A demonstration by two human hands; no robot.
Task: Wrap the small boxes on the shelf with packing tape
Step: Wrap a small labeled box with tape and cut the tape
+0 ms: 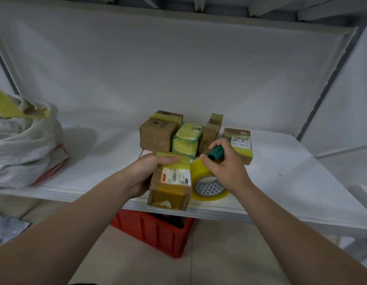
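Observation:
My left hand (146, 173) grips a small cardboard box (171, 183) with a white label and yellowish tape, held at the front edge of the white shelf (281, 182). A strip of tape runs from the box to the yellow tape roll (210, 188) lying flat just right of it. My right hand (225, 163) is closed around a green-handled cutter (215, 152) above the strip. Behind stand several other small boxes: a brown one (157, 133), a green-yellow one (186, 138), a narrow upright one (212, 130) and a labelled one (240, 140).
A white sack (24, 145) with a yellow strip sticking out fills the shelf's left end. A red plastic crate (157, 231) sits on the floor under the shelf. Another shelf board hangs overhead, and a metal upright (326, 85) bounds the right side.

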